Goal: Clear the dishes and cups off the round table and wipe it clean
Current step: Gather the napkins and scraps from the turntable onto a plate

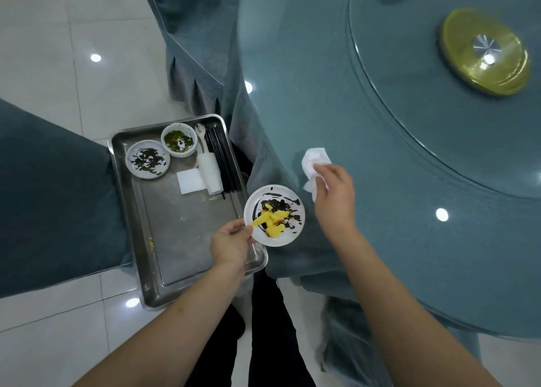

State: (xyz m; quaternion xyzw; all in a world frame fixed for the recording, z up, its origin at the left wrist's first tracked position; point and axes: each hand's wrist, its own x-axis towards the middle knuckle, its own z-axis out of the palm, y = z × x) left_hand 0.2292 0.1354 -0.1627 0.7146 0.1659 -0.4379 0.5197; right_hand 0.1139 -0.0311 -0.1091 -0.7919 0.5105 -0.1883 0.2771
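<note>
1. Left hand (231, 240) pinches the rim of a soiled plate (274, 215) over the tray's (164, 269) near right corner; rigid, breakable, greasy, best held level by its rim.
2. Right hand (333, 194) clutches a soft, light tissue (314, 159) at the round table's (409, 240) near edge.
3. Tiled floor (52, 49) surrounds the cloth-draped table.

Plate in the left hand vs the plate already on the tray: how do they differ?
The held plate carries yellow food pieces over dark residue; the tray plate shows only dark residue. The left hand grips the held plate by its rim at the table edge, while the tray plate rests in the metal tray beside a bowl. Both are small, round, white and dirty.
</note>
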